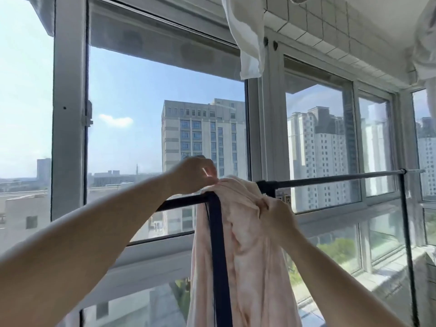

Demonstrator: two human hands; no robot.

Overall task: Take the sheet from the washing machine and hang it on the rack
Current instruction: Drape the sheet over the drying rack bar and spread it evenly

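left hand pinching the top fold of the pink sheet right at the corner of the black rack, fingers curled onto cloth. right hand clutching a bunched handful just below and to the right of that corner. sheet draped over the top bar, hanging in one thick rope down past the vertical post, not spread at all. likely to slide off toward the heavier side if either grip lets go now, since most of the cloth seems to hang on the near side. above, white laundry dangling by the window
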